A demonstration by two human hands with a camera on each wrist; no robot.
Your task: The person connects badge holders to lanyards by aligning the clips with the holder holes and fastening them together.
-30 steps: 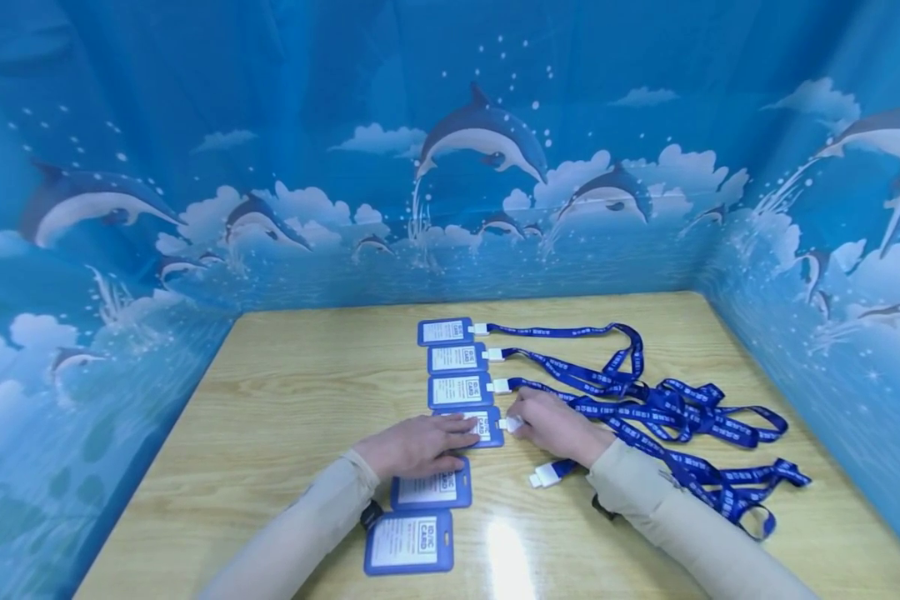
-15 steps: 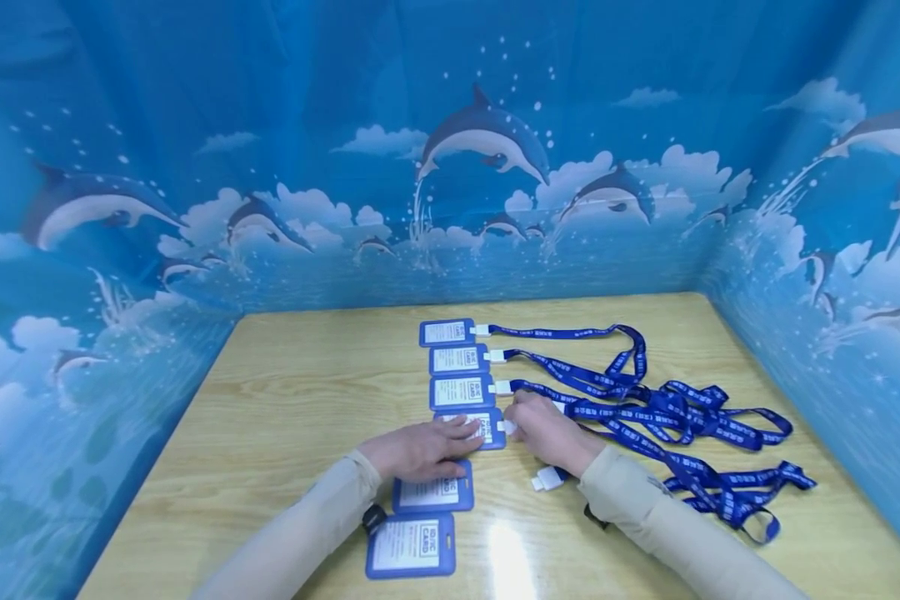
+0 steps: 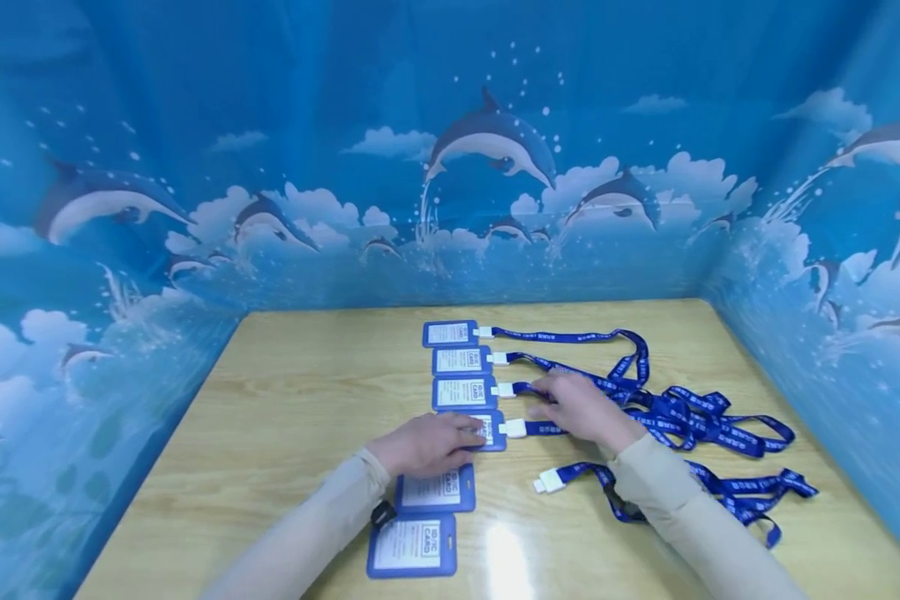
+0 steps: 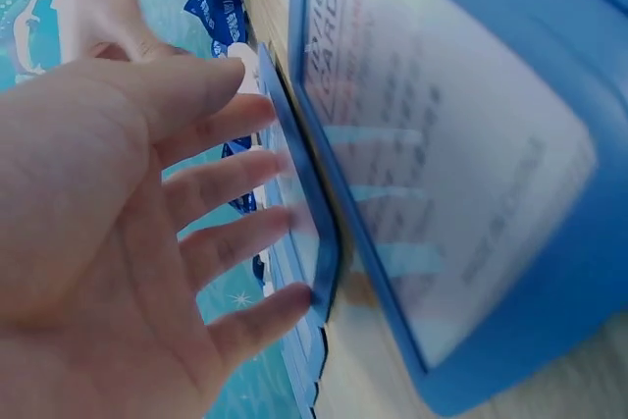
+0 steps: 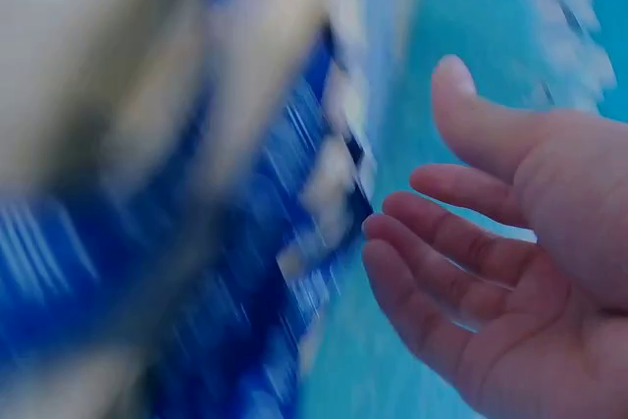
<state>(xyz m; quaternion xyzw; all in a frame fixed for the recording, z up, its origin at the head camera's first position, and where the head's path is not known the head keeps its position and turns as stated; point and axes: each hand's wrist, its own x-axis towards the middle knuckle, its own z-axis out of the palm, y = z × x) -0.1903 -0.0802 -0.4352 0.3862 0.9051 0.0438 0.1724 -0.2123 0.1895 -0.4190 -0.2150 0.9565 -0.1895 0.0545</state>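
My left hand (image 3: 431, 444) lies with its fingertips on the fourth blue ID card holder (image 3: 498, 440) from the back. In the left wrist view its fingers (image 4: 231, 183) are spread and nearly straight against that holder. A white clip (image 3: 515, 428) on a blue lanyard sits at the holder's slotted right end. My right hand (image 3: 581, 408) is over the lanyards just right of this clip, holding nothing. Its fingers (image 5: 442, 272) look relaxed in the right wrist view, where the lanyards are blurred. Two holders, the nearer one (image 3: 412, 546) fully visible, lie below my left hand without clips.
Three holders with lanyards clipped on, such as the farthest holder (image 3: 450, 333), line up at the back. Tangled blue lanyards (image 3: 708, 429) spread over the right of the wooden table (image 3: 307, 375). A loose lanyard's white clip (image 3: 549, 481) points left. A dolphin-print curtain (image 3: 345, 250) surrounds the table.
My right hand has let go of the white clip at the fourth holder and moved right and slightly up. My left hand stays on that holder.
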